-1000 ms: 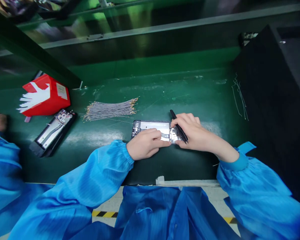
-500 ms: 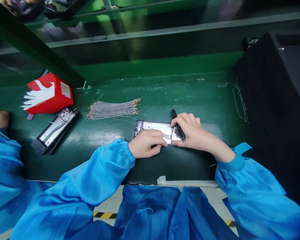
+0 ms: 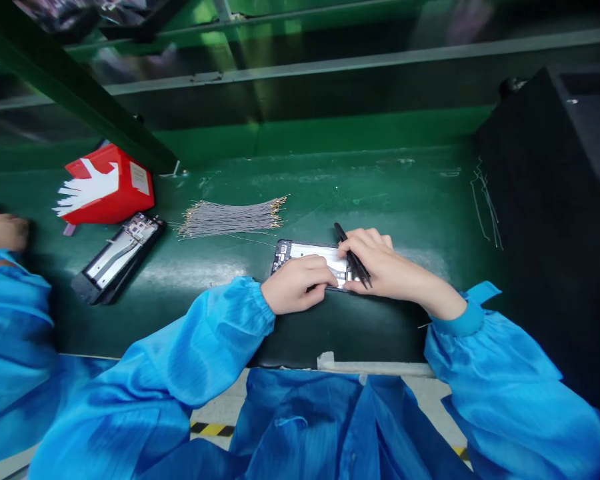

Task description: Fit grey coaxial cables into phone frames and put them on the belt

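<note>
An opened phone (image 3: 300,250), with its silver inner plate and circuit parts bare, lies flat on the green bench before me. My left hand (image 3: 296,285) lies over its near side, fingers curled and pressed at the near long edge; what sits under the fingertips is hidden. Black tweezers (image 3: 359,265) slant through my right hand (image 3: 383,265), tips pointing toward me. The right thumb and fingers also touch the phone's right end, covering much of it. Just beyond the phone to the left is a bundle of thin grey cables (image 3: 235,219) with gold-coloured ends.
More opened phones (image 3: 120,260) lie stacked at left, beside a red box (image 3: 137,183) of white strips. A co-worker's hand (image 3: 3,230) is at the far left. Loose wires (image 3: 487,203) lie near a large black box (image 3: 545,220) at right. A green post (image 3: 95,100) slants down behind.
The whole view has shifted slightly to the right. My right hand and the tweezers have moved a little left over the phone, covering more of its right end. The left hand keeps its place on the phone.
</note>
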The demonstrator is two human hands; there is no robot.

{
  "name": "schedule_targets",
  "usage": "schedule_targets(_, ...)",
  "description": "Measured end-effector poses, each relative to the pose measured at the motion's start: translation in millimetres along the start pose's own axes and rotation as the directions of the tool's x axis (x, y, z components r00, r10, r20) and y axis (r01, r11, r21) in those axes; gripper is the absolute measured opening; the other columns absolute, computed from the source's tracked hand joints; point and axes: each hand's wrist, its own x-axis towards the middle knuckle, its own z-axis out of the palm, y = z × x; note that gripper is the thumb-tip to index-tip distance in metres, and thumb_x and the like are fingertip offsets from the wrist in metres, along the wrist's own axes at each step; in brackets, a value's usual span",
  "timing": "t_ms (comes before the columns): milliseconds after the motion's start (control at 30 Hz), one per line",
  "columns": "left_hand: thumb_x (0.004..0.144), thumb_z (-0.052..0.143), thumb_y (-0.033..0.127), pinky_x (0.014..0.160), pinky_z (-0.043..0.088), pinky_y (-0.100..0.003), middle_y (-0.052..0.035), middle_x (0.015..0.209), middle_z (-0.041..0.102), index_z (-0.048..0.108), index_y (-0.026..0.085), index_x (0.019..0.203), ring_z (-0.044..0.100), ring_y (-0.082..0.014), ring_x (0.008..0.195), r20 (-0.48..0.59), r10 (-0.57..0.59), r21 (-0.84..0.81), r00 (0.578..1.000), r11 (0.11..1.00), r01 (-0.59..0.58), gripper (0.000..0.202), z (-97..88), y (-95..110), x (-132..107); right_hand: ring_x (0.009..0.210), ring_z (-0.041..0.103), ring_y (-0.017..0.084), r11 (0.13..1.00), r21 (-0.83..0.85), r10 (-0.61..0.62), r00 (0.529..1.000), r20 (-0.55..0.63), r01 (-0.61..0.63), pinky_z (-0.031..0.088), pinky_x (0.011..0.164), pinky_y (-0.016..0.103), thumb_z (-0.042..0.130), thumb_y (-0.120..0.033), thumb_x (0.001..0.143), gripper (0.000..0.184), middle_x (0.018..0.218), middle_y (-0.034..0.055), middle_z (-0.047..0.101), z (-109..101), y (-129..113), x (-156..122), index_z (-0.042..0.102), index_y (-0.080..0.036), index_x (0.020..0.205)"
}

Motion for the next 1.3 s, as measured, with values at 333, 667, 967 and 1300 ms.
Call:
schedule_targets(333, 0.074, 0.038, 0.006, 0.063, 0.040, -0.022, -0.0031, 0.067, 0.053, 0.061, 0.014, 0.076, 0.047, -0.0122, 0.065, -0.003, 0.046, -0.066, 0.999, 0.997, -0.046, 0.024, -1.1, 0, 1, 0.091, 0.037, 0.023, 1.000, 0.027, -0.006, 0.999, 0.035, 0.005, 0.030, 0.073, 0.032, 0.059, -0.040, 0.077, 0.032, 0.102, 0.0063, 0.045, -5, 4, -1, 0.042, -0.023, 0.097)
schedule_targets(667, 0.069, 0.040, 0.005, 0.066, 0.040, -0.022, -0.0032, 0.071, 0.056, 0.063, 0.014, 0.078, 0.050, -0.0124, 0.069, 0.061, 0.032, -0.080, 0.998, 0.996, -0.028, 0.026, -0.7, -1, 0, 0.093, 0.036, 0.024, 1.000, 0.003, 0.015, 0.999, 0.050, -0.015, 0.030, 0.075, 0.034, 0.058, -0.029, 0.074, 0.033, 0.104, 0.0074, 0.043, -5, 1, -2, 0.040, -0.023, 0.101)
schedule_targets(967, 0.069, 0.040, 0.006, 0.065, 0.039, -0.021, -0.0019, 0.070, 0.055, 0.064, 0.016, 0.078, 0.050, -0.0118, 0.067, 0.077, 0.045, -0.080, 0.996, 0.996, -0.039, 0.027, -1.5, -2, 0, 0.096, 0.035, 0.025, 1.000, -0.008, 0.016, 0.997, 0.078, -0.015, 0.030, 0.076, 0.035, 0.058, -0.028, 0.073, 0.034, 0.107, 0.0075, 0.042, -5, -1, -3, 0.039, -0.024, 0.102)
schedule_targets(1300, 0.072, 0.039, 0.007, 0.063, 0.038, -0.022, -0.0028, 0.070, 0.054, 0.061, 0.016, 0.076, 0.047, -0.0125, 0.067, 0.053, 0.027, -0.036, 0.998, 0.999, -0.025, 0.025, -1.7, 1, 0, 0.100, 0.035, 0.025, 1.000, -0.001, -0.005, 0.999, 0.041, 0.005, 0.029, 0.078, 0.035, 0.057, -0.024, 0.072, 0.034, 0.106, 0.0062, 0.044, -2, -3, -5, 0.039, -0.023, 0.101)
